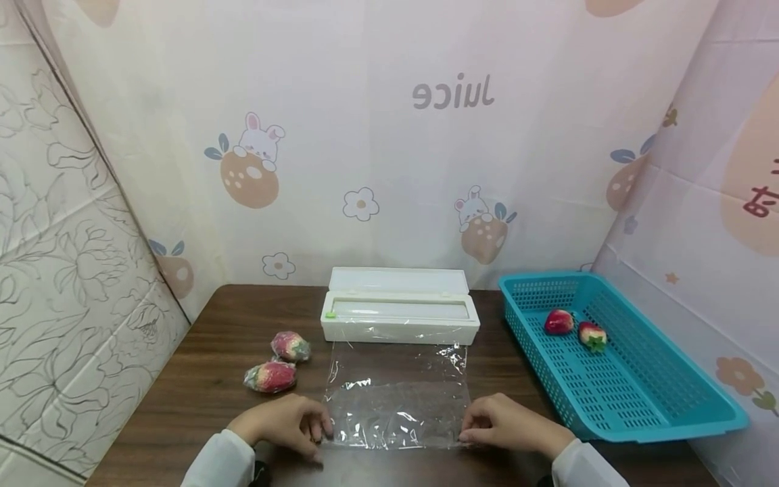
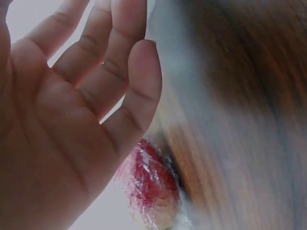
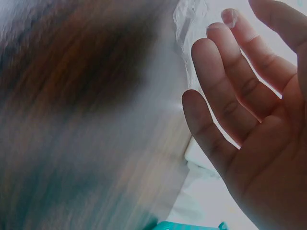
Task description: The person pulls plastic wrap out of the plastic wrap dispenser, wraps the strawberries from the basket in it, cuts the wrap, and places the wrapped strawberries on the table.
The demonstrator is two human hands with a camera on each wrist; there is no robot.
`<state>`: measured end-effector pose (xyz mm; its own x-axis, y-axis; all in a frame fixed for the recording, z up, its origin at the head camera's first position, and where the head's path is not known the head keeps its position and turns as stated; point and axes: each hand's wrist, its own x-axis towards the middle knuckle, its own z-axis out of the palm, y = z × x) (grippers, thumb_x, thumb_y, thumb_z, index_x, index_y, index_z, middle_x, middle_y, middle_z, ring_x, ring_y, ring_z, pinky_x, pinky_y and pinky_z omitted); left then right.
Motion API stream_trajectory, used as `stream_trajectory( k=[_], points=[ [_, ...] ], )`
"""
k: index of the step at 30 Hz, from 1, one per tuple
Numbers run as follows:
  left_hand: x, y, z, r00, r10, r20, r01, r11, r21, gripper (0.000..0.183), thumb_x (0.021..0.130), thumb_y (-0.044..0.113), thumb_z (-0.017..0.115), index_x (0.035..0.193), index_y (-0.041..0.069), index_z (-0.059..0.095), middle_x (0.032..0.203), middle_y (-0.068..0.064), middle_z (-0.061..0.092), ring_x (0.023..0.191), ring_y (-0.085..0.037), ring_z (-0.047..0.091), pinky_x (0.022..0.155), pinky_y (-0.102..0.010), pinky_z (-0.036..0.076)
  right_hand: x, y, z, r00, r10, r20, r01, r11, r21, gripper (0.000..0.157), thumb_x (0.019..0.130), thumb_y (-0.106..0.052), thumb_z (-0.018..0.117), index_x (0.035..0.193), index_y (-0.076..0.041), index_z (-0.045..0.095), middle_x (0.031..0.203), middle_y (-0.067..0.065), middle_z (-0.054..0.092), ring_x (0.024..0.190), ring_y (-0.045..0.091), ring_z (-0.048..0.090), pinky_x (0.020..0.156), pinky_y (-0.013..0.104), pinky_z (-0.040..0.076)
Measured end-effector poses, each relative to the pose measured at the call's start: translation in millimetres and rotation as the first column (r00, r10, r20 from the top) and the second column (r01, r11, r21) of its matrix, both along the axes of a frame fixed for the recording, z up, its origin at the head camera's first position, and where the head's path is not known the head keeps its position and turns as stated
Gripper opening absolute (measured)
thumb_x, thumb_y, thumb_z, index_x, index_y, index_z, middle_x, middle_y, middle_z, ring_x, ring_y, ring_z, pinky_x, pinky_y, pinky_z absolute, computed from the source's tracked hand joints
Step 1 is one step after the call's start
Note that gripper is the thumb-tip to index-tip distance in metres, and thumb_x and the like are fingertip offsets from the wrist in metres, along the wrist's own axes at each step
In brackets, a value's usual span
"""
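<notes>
A sheet of clear plastic wrap (image 1: 395,412) runs from a white wrap dispenser (image 1: 400,316) down over the table. My left hand (image 1: 286,423) is at the sheet's near left corner, its thumb apart from the bent fingers. Opposite, my right hand (image 1: 511,425) touches the near right corner with loosely bent fingers. The left wrist view shows that palm with relaxed fingers; their upper tips leave the frame. In the right wrist view the fingers (image 3: 206,60) lie spread beside the crinkled film (image 3: 188,28). Two wrapped strawberries (image 1: 271,376) lie left of the sheet.
The dispenser's lid (image 1: 398,279) stands raised at the table's back. A teal plastic basket (image 1: 633,379) on the right holds two unwrapped strawberries (image 1: 592,336). A printed curtain (image 1: 389,135) hangs behind the brown wooden table (image 1: 182,399).
</notes>
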<state>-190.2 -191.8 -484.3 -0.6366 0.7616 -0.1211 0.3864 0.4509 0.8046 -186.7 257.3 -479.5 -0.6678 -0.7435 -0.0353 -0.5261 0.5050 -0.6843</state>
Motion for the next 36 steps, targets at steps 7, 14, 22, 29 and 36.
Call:
stream_trajectory(
  k=[7,14,22,29,36],
  points=[
    [-5.2,-1,6.2,0.991,0.068,-0.114,-0.057,0.994,0.093,0.022,0.087,0.026,0.08,0.1,0.012,0.069,0.085,0.013,0.066,0.076,-0.001,0.061,0.068,-0.024,0.054,-1.5,4,6.8,0.999,-0.051,-0.018,0.051,0.999,0.011,0.011,0.095,-0.034,0.07,0.096,-0.023,0.073,0.085,-0.02,0.064,0.073,-0.002,0.057,0.063,0.024,0.053],
    [-7.1,7,9.3,0.939,0.142,-0.314,-0.106,0.986,0.13,0.016,0.096,0.023,0.071,0.107,0.012,0.068,0.102,0.005,0.068,0.089,-0.008,0.065,0.077,-0.033,0.057,-3.0,5,10.9,0.989,-0.057,-0.139,0.062,0.998,0.033,0.013,0.096,-0.033,0.069,0.097,-0.022,0.073,0.094,-0.02,0.065,0.084,-0.001,0.06,0.072,0.029,0.054],
    [-6.3,21,12.6,0.823,0.202,-0.531,-0.187,0.979,0.083,0.027,0.094,0.022,0.072,0.12,0.013,0.067,0.119,0.005,0.062,0.112,-0.018,0.059,0.095,-0.044,0.05,-3.2,12,31.4,0.945,-0.211,-0.251,0.217,0.976,0.0,0.021,0.094,-0.028,0.072,0.108,-0.013,0.073,0.101,-0.009,0.07,0.088,0.004,0.062,0.075,0.032,0.056],
    [-6.9,30,11.8,0.827,0.216,-0.519,-0.165,0.976,0.143,0.027,0.094,0.017,0.072,0.121,0.015,0.066,0.119,0.006,0.063,0.111,-0.015,0.061,0.092,-0.041,0.053,-17.9,37,86.3,0.843,-0.375,-0.385,0.404,0.915,-0.005,0.02,0.094,-0.024,0.073,0.113,-0.019,0.071,0.105,-0.008,0.07,0.093,0.008,0.065,0.08,0.037,0.057],
    [-8.0,31,7.6,0.834,0.214,-0.509,-0.161,0.976,0.146,0.026,0.095,0.018,0.071,0.12,0.012,0.067,0.114,0.004,0.065,0.105,-0.014,0.063,0.09,-0.038,0.053,-50.3,95,107.3,0.796,-0.468,-0.384,0.542,0.833,0.109,0.04,0.095,-0.026,0.072,0.126,-0.003,0.064,0.114,0.015,0.067,0.1,0.033,0.063,0.082,0.054,0.055]
  ],
)
